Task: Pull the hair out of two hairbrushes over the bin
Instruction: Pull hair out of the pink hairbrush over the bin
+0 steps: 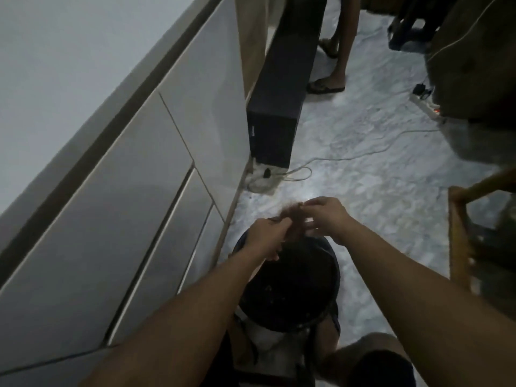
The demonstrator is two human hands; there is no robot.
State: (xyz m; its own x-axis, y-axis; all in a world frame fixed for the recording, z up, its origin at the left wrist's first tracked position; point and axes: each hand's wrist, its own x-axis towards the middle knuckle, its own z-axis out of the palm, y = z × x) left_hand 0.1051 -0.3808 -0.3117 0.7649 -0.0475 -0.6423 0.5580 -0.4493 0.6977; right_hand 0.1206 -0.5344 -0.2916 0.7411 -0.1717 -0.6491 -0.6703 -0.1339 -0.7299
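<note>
A dark round bin [332, 277] stands on the floor below my arms, its inside black. Above its far rim my left hand [265, 236] is closed around a hairbrush, which is mostly hidden inside the fist. A brown clump of hair [290, 212] sticks up between both hands. My right hand [326, 216] pinches that hair at its top with thumb and fingertips, the other fingers spread. A second hairbrush is not visible.
Grey cabinet fronts [139, 205] run along the left. A dark box [276, 118] stands on the marbled floor beyond the bin, with cables [349, 155] and a power strip [427, 106] nearby. Another person's legs [335, 51] are at the top. A wooden frame [463, 241] is on the right.
</note>
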